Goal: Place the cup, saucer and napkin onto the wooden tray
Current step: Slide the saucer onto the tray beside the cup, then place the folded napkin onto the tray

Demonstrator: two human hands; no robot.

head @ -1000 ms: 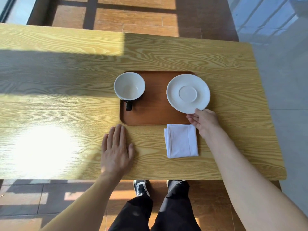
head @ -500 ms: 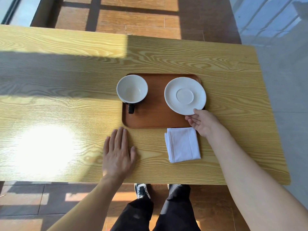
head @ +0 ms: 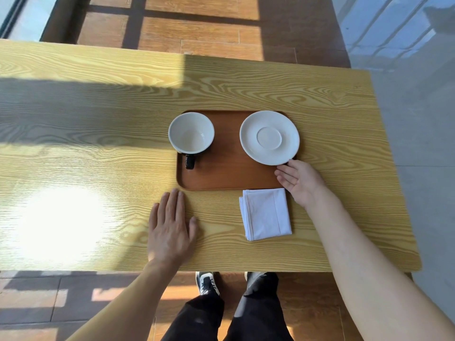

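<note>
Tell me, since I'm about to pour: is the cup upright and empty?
Upright and empty. The cup stands on the wooden tray with its mouth up, and its bare white inside shows down to the bottom.

Light wood-grain table, part sunlit and part in shadow, brown wooden tray lying near its front edge, folded white napkin just before the tray, left hand resting flat, fingers together.

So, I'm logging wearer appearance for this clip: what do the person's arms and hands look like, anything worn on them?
Both forearms are bare to the frame edge, no sleeves showing. The left hand and right hand show no gloves, rings, watch or bracelet.
</note>
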